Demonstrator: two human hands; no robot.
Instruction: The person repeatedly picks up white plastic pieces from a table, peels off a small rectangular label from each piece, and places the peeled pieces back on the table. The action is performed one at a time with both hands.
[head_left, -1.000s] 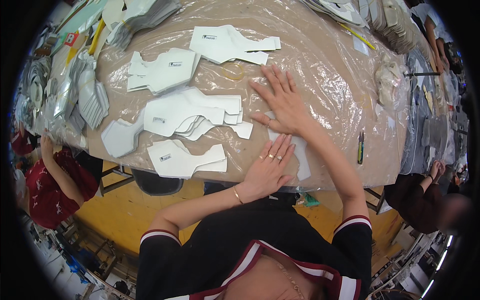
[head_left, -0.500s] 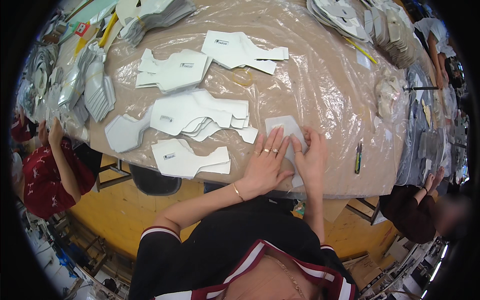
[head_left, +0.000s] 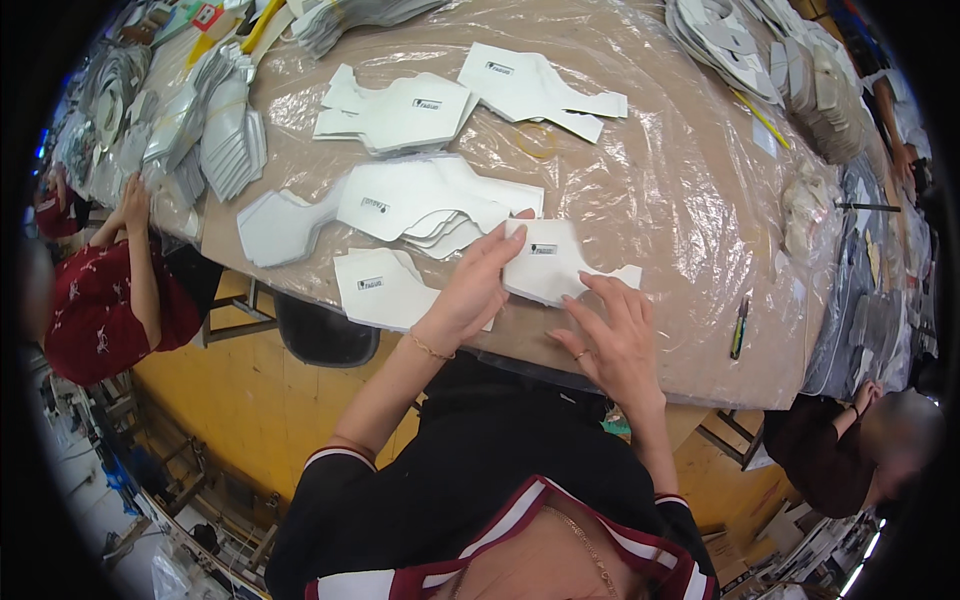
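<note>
So the white cut piece (head_left: 540, 258) is up in the hands now, just over the near edge of the bench (head_left: 700, 240), printed label facing up. Looks thick enough at the edge to be a small stack, but I can't count layers. Half a second ago it was flat on the bench with a blank face up and both hands on it. I'd read that as the flat-on-the-bench handling giving way to in-hand handling.

Left hand (head_left: 475, 285) pinches the left end, thumb on top, fingers mostly hidden. Right hand (head_left: 615, 335) is loosely spread by the lower right edge; fingertips look like they're touching, but no clear grip that I can see.

Just left of that, a fanned white stack (head_left: 410, 195) with a label, and a lower white stack (head_left: 375, 288) partly behind the left wrist. Farther up are two more labelled bunches, a notched stack (head_left: 405, 115) and a top stack (head_left: 530, 85). Small snips (head_left: 740, 330) lie off to the right.
</note>
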